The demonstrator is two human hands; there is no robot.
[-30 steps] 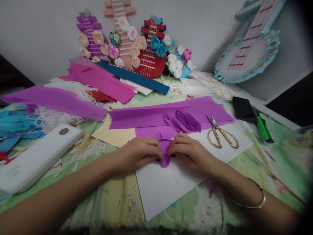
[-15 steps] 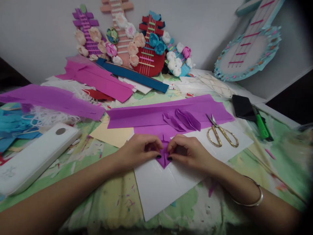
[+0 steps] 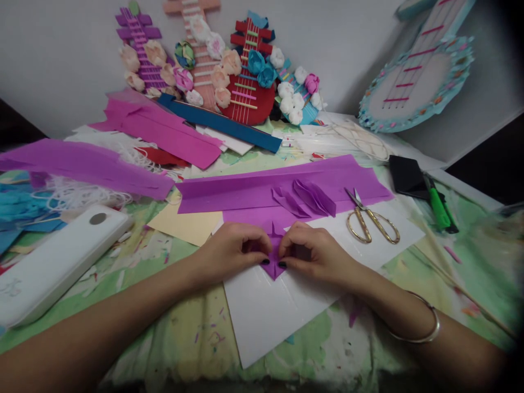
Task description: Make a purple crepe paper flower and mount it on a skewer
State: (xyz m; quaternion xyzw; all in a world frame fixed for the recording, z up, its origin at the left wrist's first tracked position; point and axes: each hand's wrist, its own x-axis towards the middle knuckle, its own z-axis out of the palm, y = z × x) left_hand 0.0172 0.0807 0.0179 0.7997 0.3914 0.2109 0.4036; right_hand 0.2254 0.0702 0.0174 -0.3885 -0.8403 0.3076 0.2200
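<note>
A small folded purple piece (image 3: 274,270) lies over the white sheet (image 3: 266,327), back from the middle of the near edge of the desk (image 3: 172,338); its pointed end faces that edge, and a crease runs down its middle. The left hand (image 3: 237,251) has its grip together, thumb and finger pinched on the piece's left side; the right hand (image 3: 319,254) matches it on the right side, its grip also clamped on the paper – a bangle (image 3: 436,327) circles that arm. Just beyond, toward the far edge, lie a long purple strip (image 3: 225,195) and, on it, some folded purple shapes (image 3: 315,197); gold-handled scissors (image 3: 361,207) rest open toward the right edge, with a green cutter (image 3: 440,213) and a black flat object (image 3: 407,177) farther right – a white device (image 3: 57,267) lies toward the left edge; guitar-shaped crafts (image 3: 262,103) stand along the far edge.
</note>
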